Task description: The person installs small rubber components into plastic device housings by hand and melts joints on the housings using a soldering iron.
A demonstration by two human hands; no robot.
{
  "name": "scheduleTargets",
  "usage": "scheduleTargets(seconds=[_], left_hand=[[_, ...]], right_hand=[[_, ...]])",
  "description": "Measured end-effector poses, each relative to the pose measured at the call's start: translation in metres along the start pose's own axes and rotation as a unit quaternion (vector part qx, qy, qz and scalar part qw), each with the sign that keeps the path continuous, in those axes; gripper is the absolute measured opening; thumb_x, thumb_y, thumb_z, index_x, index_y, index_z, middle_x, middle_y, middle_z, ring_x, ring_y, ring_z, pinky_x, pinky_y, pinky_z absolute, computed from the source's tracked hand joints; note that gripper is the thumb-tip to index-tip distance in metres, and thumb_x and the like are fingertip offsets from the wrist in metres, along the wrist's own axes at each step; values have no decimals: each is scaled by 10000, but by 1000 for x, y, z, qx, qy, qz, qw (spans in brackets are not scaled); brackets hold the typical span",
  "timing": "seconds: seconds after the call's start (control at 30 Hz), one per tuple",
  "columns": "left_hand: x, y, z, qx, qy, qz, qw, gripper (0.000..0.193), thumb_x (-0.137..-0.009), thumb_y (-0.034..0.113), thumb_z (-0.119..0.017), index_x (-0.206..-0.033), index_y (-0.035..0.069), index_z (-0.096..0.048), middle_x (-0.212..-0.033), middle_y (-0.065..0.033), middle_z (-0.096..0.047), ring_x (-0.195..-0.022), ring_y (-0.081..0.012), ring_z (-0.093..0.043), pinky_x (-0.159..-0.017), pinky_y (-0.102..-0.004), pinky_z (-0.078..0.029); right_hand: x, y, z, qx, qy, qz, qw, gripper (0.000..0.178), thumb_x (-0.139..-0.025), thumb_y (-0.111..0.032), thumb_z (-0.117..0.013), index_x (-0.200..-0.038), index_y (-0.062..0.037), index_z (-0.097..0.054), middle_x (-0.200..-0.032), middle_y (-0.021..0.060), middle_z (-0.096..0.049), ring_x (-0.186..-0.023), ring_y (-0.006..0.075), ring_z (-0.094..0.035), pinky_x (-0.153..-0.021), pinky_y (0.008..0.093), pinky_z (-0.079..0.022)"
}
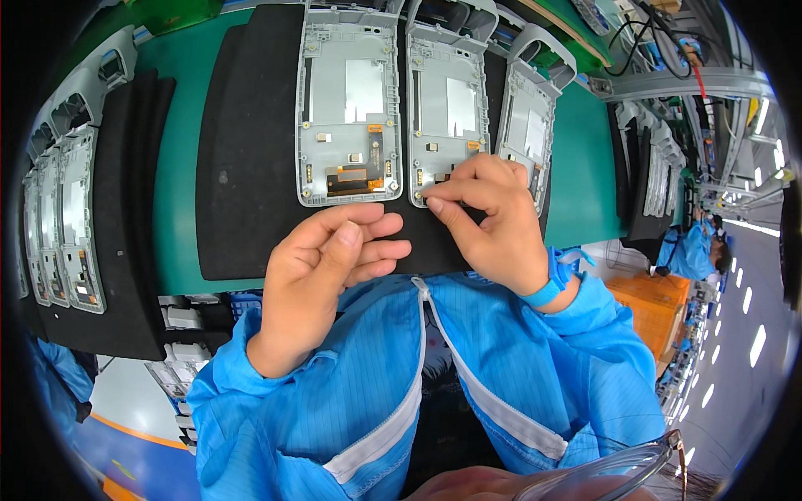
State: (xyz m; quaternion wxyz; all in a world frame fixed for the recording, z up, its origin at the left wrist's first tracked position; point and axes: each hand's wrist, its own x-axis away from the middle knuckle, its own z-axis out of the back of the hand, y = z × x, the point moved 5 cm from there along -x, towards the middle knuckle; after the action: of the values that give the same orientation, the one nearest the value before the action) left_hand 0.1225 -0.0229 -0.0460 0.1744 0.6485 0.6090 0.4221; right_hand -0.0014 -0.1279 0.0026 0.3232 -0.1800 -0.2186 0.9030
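The person in the blue jacket [342, 426] is working over three grey plastic cases [327, 108], which are lying side by side on a black mat [242, 167] atop a green table [175, 192]. The right hand [497, 221], wearing a blue wristband [543, 294], is bringing thumb and forefinger together at the near left corner of the middle case [424, 92] (I'm not managing to tell whether anything tiny is sitting between those tips). The left hand [322, 267] is curling loosely, gripping nothing I'm seeing, and is hovering just below the near edge of the left case, where an orange-and-black ribbon [374, 159] is showing inside. More grey cases [79, 217] are lying off to the left.
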Motion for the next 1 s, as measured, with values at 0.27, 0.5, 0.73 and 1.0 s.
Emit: scheduleTargets(seconds=[0.27, 0.5, 0.73, 1.0], left_hand=[[4, 4, 6, 41, 3, -18, 999, 343, -915, 224, -400, -1128, -41, -448, -1061, -180, -549, -908, -231, -594, -762, -274, -496], [5, 16, 18, 31, 56, -93, 994, 350, -913, 242, -403, -1107, -43, -468, -1021, -177, -567, -892, -217, -599, -738, -269, -511], [6, 15, 12, 62, 62, -93, 992, 352, -919, 238, -388, -1121, -42, -458, -1048, -179, -552, -952, -226, -572, -797, -291, -486], [13, 16, 10, 188, 14, -57, 980, 423, -939, 221, -286, -1212, -96, -342, -1198, -238, -437, -1125, -269, -454, -917, -301, -426]], right_hand=[[0, -2, -2, 17, 1, -5, 1000, 49, -670, -60, -627, -708, -89, -636, -692, 4, -518, -705, 174, -486, -712, 314, -282], [10, -38, -12, 280, 2, 136, 950, 186, -619, -76, -569, -786, -2, -606, -800, 28, -508, -739, 182, -464, -702, 379, -321], [18, -53, -25, 363, -32, 174, 915, 164, -672, -114, -563, -768, 12, -604, -818, 83, -504, -770, 208, -476, -780, 379, -344], [14, -31, -3, 170, -10, 94, 981, 248, -720, -102, -592, -950, -9, -585, -748, 54, -478, -731, 193, -493, -703, 328, -319]])
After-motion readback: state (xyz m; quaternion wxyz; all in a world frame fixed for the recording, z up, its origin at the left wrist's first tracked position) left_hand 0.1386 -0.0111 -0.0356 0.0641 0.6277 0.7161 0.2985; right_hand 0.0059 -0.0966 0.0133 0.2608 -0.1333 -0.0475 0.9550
